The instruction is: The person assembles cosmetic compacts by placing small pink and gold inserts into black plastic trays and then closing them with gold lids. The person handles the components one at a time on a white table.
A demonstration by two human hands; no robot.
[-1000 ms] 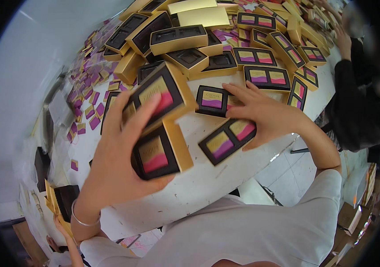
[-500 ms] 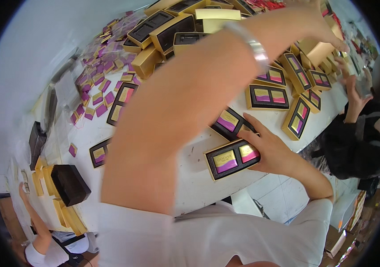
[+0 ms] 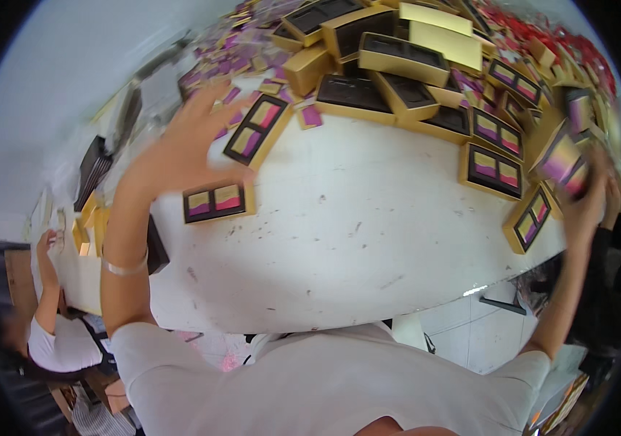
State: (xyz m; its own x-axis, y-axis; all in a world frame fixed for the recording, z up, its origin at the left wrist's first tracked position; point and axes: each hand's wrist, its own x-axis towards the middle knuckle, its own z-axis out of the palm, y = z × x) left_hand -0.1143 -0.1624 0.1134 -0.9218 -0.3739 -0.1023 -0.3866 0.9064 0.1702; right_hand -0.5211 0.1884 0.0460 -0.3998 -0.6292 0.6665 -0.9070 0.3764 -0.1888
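My left hand (image 3: 180, 149), blurred but with fingers spread, hangs over the left of the table with nothing seen in it. Beside its fingers lies a gold box (image 3: 257, 129) with a black insert holding two small purple and pink foil packets. A similar filled box (image 3: 220, 202) lies just below the hand. At the far right my right hand (image 3: 588, 192) is closed on a filled gold box (image 3: 563, 161), tilted and smeared by motion. Close by on the table are more filled boxes (image 3: 494, 171) (image 3: 530, 218).
Gold boxes with bare black inserts (image 3: 354, 98) are heaped at the back middle. Loose purple packets (image 3: 230, 58) lie scattered at the back left, red wrappers (image 3: 543, 36) at the back right. Another person (image 3: 60, 327) works at the left; a dark-clothed person (image 3: 601, 291) is at the right.
My left arm has swung from the far right across to the left. My right hand has moved from the table's middle to the far right, and the boxes there are gone.
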